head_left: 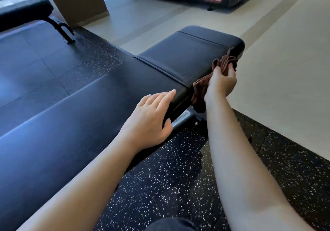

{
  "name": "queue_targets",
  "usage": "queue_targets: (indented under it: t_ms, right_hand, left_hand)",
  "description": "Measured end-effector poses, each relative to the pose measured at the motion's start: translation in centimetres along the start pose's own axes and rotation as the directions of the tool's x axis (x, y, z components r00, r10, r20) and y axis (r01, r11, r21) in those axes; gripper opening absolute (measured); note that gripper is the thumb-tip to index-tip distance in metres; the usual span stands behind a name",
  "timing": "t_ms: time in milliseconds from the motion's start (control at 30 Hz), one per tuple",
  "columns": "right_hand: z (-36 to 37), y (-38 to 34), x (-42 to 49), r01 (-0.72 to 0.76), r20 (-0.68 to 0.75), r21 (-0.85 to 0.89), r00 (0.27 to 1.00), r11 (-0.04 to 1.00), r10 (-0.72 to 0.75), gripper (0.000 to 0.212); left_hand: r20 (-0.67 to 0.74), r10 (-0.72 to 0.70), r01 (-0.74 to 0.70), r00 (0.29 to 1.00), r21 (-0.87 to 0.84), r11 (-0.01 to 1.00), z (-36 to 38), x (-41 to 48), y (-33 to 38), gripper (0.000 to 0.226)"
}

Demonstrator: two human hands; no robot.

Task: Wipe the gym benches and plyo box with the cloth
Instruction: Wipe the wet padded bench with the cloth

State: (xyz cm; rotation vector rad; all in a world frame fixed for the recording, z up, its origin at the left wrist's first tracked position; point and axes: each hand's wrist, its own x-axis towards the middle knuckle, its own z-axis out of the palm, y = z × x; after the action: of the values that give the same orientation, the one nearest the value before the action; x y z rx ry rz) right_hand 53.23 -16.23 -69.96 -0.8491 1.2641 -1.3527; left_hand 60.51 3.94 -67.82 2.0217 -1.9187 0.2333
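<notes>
Gripping the cloth (225, 63) in our right hand (221, 84), we hold it against the right edge of the bench (178, 57); our left hand (150, 121) rests flat, fingers straight, on its near edge.

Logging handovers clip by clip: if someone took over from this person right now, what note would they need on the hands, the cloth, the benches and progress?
Left hand: open, resting flat on the near bench's long pad.
Right hand: grips the brown cloth and presses it against the right side edge of the short seat pad.
Second bench stands at far left; the plyo box is not in view.
Done: cannot tell which surfaces are wiped.
Left: finish this side edge, then probably the second bench and the plyo box.
</notes>
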Motion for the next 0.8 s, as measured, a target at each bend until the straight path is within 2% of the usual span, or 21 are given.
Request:
queue_targets:
  t_ms: [67,133,233,300,400,467,533,667,800]
  right_hand:
    - [-0.2,0.6,-2.9,0.041,0.031,-0.042,0.999,0.998,-0.040,0.045]
    - [-0.6,1.3,-6.2,0.080,0.038,-0.049,0.996,0.996,-0.079,0.045]
    - [-1.1,2.5,-13.6,0.110,-0.009,-0.021,0.994,0.994,-0.110,0.046]
    - [-1.6,3.5,-19.1,0.108,-0.043,-0.011,0.993,0.994,-0.108,0.045]
    - [-2.4,4.4,-25.2,0.094,-0.010,0.045,0.996,0.995,-0.094,0.046]
    - [-2.4,4.4,-25.4,0.096,-0.002,0.071,0.995,0.993,-0.096,0.046]
    - [-1.8,3.8,-21.7,0.107,-0.016,0.051,0.994,0.993,-0.106,0.045]
    - [-1.1,2.3,-12.7,0.106,0.002,-0.031,0.994,0.994,-0.106,0.046]
    - [-1.3,3.1,-16.4,0.127,-0.013,-0.009,0.992,0.992,-0.127,0.045]
  left_hand:
    - [-0.067,-0.016,0.008,0.998,-0.107,0.994,-0.7,-0.3,0.1,0.058]
    - [-0.076,-0.058,0.047,0.995,-0.139,0.989,-1.4,-0.8,-0.1,0.053]
    - [0.033,-0.075,0.075,0.997,0.011,0.997,-3.1,-4.5,-0.4,0.056]
    - [0.119,-0.035,0.021,0.992,0.111,0.994,-4.5,-8.7,-0.8,0.059]
    - [0.204,-0.014,-0.034,0.979,0.230,0.973,-6.9,-14.7,-2.4,0.059]
    - [0.210,-0.020,-0.035,0.978,0.257,0.966,-8.1,-17.3,-3.4,0.056]
    - [0.199,-0.019,-0.030,0.980,0.241,0.970,-8.3,-18.7,-3.9,0.055]
    - [0.134,-0.038,0.022,0.990,0.116,0.993,-7.8,-18.9,-4.1,0.053]
    - [0.092,-0.068,0.065,0.993,0.044,0.997,-8.1,-18.9,-4.0,0.058]
